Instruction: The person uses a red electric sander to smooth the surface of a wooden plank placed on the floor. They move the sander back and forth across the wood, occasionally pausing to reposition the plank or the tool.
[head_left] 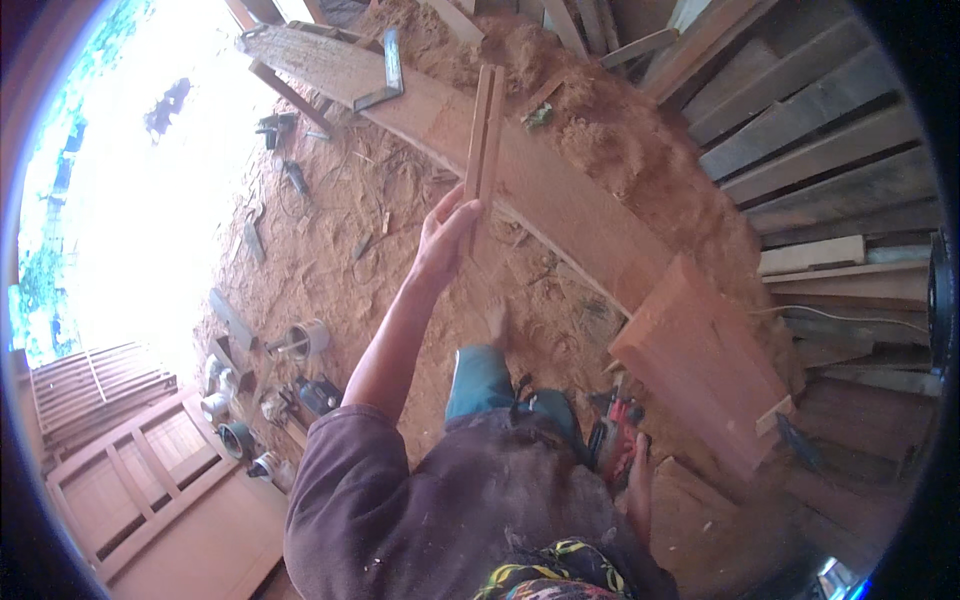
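My left hand (448, 232) is closed round the lower end of a narrow wooden strip (484, 125), raised in front of me. A dark groove runs along the strip's length. Down by my right side, my right hand (639, 478) grips a red and black power tool (620, 438); its exact kind is hard to make out. Beyond the strip a long wooden plank (570, 200) stretches from far left to near right. An L-shaped try square (392, 70) lies across its far part. A thick reddish board (700, 365) sits at the plank's near end.
Sawdust (380, 190) covers the ground around my feet. Boards (810, 130) are stacked along the right. At lower left are a panelled wooden door (170, 510), a slatted frame (105, 385), a white bucket (308, 338) and several cans. A pale cable (850, 313) hangs at right.
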